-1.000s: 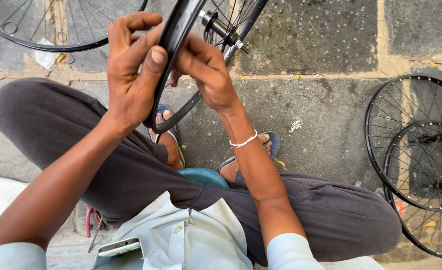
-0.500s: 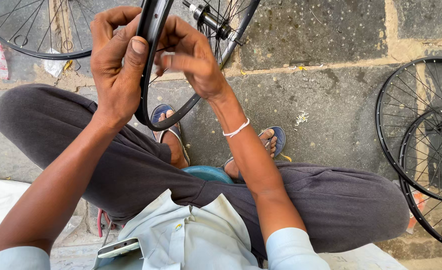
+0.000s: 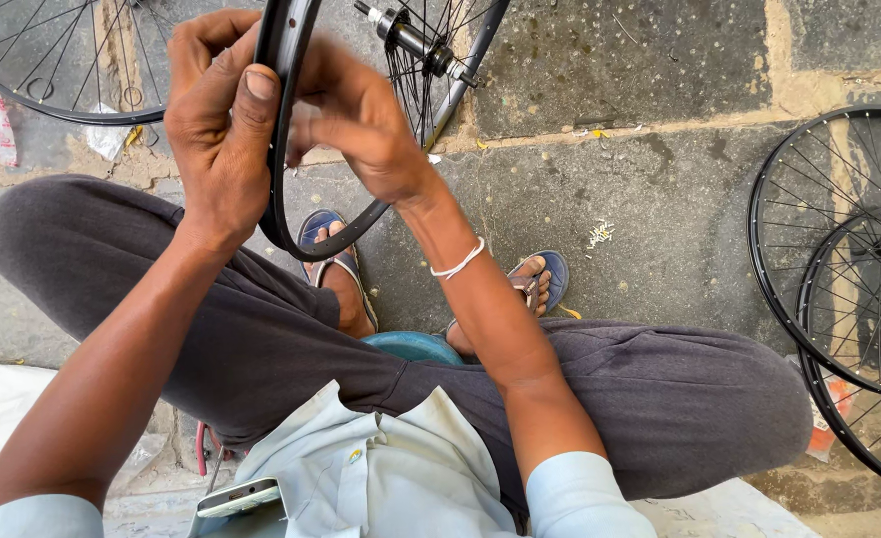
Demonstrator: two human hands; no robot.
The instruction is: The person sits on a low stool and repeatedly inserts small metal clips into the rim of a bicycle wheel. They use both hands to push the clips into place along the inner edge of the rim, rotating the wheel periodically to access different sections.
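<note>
Gripping the black bike rim (image 3: pixel 279 149) edge-on btwn both hands: left hand (image 3: pixel 216 130) curled round its outer side w/ thumb on top, right hand (image 3: pixel 356 125) pinching from inside, equally close. Rim runs vertical, hub (image 3: pixel 411 40) just beyond.

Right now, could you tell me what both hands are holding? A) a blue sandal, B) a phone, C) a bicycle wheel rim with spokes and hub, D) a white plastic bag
C: the left hand and right hand both clasp the black wheel rim, its hub beyond.
</note>
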